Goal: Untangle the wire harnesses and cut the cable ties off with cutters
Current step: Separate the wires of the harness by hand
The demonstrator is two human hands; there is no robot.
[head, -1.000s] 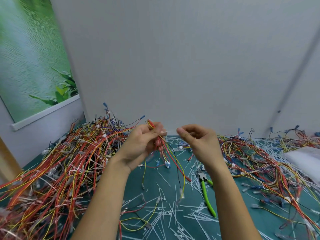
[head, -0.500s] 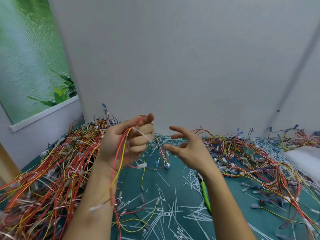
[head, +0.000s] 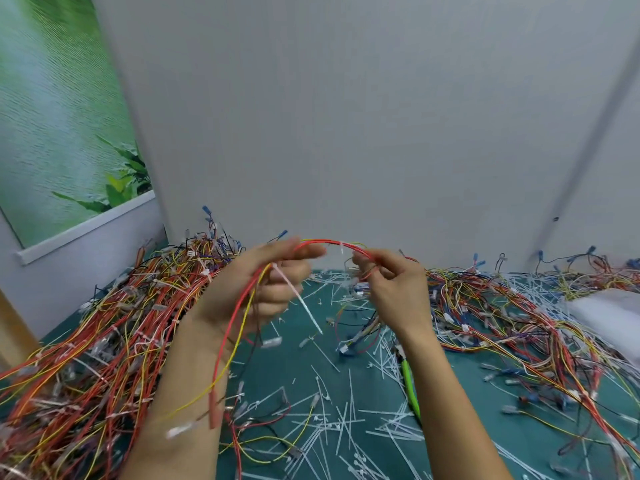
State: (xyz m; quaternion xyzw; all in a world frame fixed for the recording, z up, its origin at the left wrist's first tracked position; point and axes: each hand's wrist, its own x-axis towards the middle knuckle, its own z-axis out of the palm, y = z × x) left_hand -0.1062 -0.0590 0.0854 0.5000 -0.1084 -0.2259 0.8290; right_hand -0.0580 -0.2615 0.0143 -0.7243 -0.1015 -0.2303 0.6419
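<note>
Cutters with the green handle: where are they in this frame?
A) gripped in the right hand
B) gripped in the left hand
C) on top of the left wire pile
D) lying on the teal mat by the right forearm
D: the cutters lie on the teal mat, partly hidden by the right forearm, while the left hand and right hand both hold the red-and-yellow harness.
</note>
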